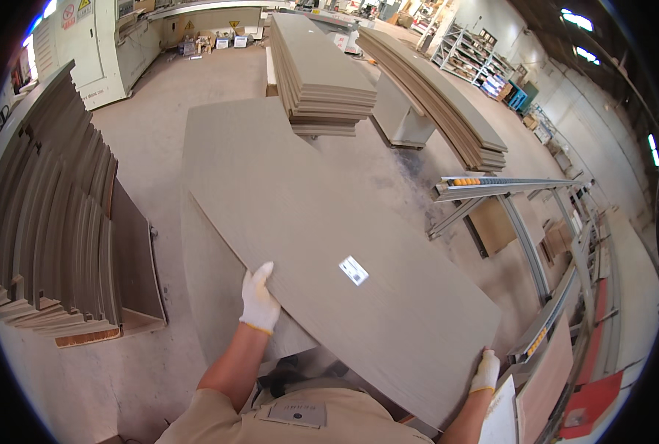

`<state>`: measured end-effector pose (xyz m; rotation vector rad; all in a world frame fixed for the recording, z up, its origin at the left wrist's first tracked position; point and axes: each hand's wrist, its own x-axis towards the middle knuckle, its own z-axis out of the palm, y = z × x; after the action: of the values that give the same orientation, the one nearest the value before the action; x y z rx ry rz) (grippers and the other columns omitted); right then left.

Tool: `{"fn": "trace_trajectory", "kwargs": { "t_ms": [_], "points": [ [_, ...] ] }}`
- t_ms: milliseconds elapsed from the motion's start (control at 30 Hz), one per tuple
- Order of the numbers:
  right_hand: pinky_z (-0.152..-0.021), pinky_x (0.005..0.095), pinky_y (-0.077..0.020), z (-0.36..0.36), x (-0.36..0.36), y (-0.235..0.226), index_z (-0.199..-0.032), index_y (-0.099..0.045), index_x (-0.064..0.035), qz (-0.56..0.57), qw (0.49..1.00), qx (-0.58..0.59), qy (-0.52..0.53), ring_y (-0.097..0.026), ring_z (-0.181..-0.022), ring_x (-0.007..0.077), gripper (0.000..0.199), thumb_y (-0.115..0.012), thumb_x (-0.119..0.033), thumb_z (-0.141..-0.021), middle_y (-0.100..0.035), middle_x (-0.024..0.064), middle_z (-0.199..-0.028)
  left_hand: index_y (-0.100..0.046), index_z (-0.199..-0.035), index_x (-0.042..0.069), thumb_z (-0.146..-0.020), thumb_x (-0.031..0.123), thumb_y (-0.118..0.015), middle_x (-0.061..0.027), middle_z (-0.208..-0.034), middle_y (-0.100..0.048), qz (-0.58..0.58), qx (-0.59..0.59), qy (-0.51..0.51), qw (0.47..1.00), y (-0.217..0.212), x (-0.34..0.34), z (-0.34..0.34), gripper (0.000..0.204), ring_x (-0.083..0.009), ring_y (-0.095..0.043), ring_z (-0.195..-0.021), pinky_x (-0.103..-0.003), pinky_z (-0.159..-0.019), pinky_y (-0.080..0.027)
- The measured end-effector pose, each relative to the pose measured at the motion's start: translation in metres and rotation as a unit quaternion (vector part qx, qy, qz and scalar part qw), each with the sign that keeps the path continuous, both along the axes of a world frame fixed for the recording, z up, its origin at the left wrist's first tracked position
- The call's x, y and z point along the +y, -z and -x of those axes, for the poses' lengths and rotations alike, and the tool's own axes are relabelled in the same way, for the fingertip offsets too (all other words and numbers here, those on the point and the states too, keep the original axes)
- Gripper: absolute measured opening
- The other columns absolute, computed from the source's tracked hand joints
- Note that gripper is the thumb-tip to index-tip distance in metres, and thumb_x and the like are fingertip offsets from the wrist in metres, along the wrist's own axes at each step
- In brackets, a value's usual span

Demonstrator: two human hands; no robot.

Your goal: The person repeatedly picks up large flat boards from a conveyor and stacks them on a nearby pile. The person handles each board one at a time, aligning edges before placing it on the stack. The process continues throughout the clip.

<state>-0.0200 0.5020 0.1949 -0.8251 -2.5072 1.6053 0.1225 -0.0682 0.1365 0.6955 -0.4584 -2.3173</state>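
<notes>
A large grey-brown board (389, 244) with a white label (353, 271) lies slantwise across the view in front of my body. My left hand (260, 297), in a white knitted glove with a yellow cuff, grips its near long edge, the thumb lying on top and the fingers hidden beneath. At the right end my right hand (485, 371), gloved the same way, is closed round the board's short edge. Below the left part of this board shows a second grey-brown board (210, 274), lower down and partly covered.
Many boards stand upright in a stack (56, 200) at the left. Two flat stacks, one in the middle (322, 66) and one farther right (433, 92), lie beyond. A roller conveyor frame (507, 182) runs along the right. Pale machine cabinet (96, 59) at the far left.
</notes>
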Motion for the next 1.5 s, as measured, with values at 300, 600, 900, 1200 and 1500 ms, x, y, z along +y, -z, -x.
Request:
{"fn": "trace_trajectory", "kwargs": {
  "t_ms": [300,600,900,1200,1500],
  "points": [
    [-0.057,0.0325,-0.0395,0.004,-0.178,0.004,-0.079,-0.057,-0.011,0.199,0.971,0.051,-0.119,-0.048,-0.067,0.0114,0.02,-0.062,-0.017,-0.098,-0.054,-0.0024,-0.076,-0.04,-0.152,0.004,-0.095,-0.001,-0.057,-0.0118,-0.144,-0.055,0.11,0.04,-0.028,0.993,-0.015,-0.005,0.019,0.06,-0.0269,-0.055,-0.13,-0.042,-0.111,-0.046],
    [-0.063,0.0502,-0.0638,-0.088,-0.312,-0.015,-0.105,-0.047,0.0017,0.397,0.871,-0.134,-0.255,-0.066,-0.073,0.0292,0.015,-0.057,-0.009,-0.1,-0.058,0.0123,-0.09,-0.032,-0.157,-0.004,-0.092,-0.004,-0.055,-0.017,-0.158,-0.043,0.264,-0.142,-0.04,0.953,-0.031,-0.059,-0.064,0.069,-0.0277,-0.046,-0.143,-0.038,-0.117,-0.039],
    [-0.077,0.0354,-0.059,-0.08,-0.304,-0.051,-0.107,-0.068,0.0059,0.122,0.809,-0.176,-0.547,-0.071,-0.088,0.0202,0.022,-0.051,0.001,-0.094,-0.074,0.0134,-0.098,-0.038,-0.159,0.008,-0.097,0.038,-0.064,-0.0235,-0.159,-0.043,0.478,-0.628,0.102,0.606,-0.012,-0.096,-0.148,0.073,-0.0338,-0.042,-0.148,-0.041,-0.119,-0.036],
    [-0.082,0.0361,-0.049,0.02,-0.337,0.069,-0.159,-0.041,-0.015,-0.072,0.843,-0.173,-0.505,-0.061,-0.097,0.0232,0.068,-0.058,-0.048,-0.102,-0.064,0.0157,-0.116,-0.033,-0.159,-0.001,-0.104,0.021,-0.058,-0.0115,-0.151,-0.054,0.252,-0.269,0.074,0.927,0.046,-0.09,-0.167,0.064,-0.022,-0.053,-0.135,-0.034,-0.113,-0.04],
    [-0.078,0.032,-0.0507,0.023,-0.341,0.057,-0.166,-0.027,-0.0237,0.011,0.785,-0.261,-0.561,-0.059,-0.094,0.0182,0.069,-0.046,-0.038,-0.102,-0.059,0.0129,-0.146,-0.038,-0.157,0.0,-0.105,0.024,-0.055,-0.0116,-0.149,-0.054,0.228,-0.259,0.076,0.936,0.043,-0.089,-0.176,0.06,-0.0236,-0.054,-0.133,-0.037,-0.112,-0.043]
  ]
}}
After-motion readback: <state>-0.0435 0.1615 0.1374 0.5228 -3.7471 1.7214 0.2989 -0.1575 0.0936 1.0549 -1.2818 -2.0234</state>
